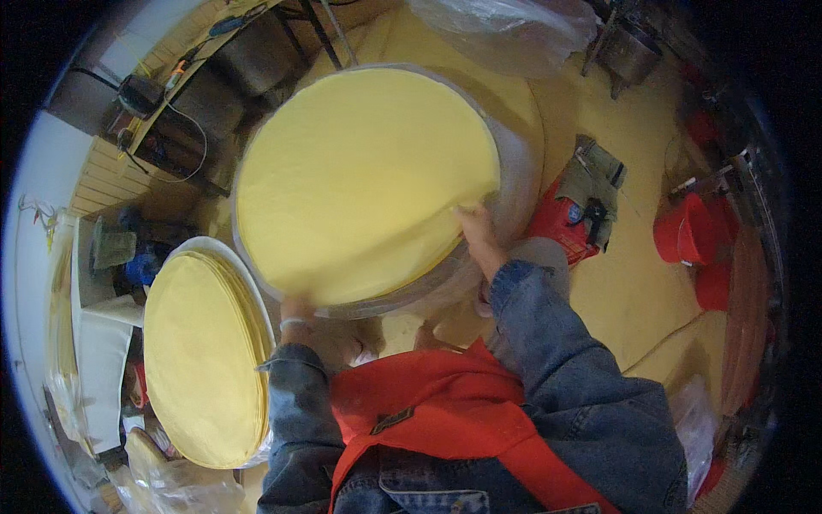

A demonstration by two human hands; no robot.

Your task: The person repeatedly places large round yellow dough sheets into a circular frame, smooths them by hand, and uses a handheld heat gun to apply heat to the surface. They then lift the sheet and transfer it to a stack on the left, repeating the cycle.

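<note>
A large, round, thin yellow sheet (366,173) lies in front of me on a round support with a pale plastic cover (517,167) showing around its rim. My right hand (478,234) pinches the sheet's near right edge, where a fold or raised strip runs across toward the left. At the near left edge is my left hand (300,311), blurred, with a pale band at the wrist; its fingers are partly hidden, so its hold is unclear. To the left, a stack of similar yellow round sheets (199,360) rests on a white round base.
A red bag (559,218) with a grey-green cloth (594,173) lies right of the round support. Red buckets (690,228) stand farther right. A wooden bench with cables (205,58) is at upper left. Clear plastic film (514,22) lies at the top.
</note>
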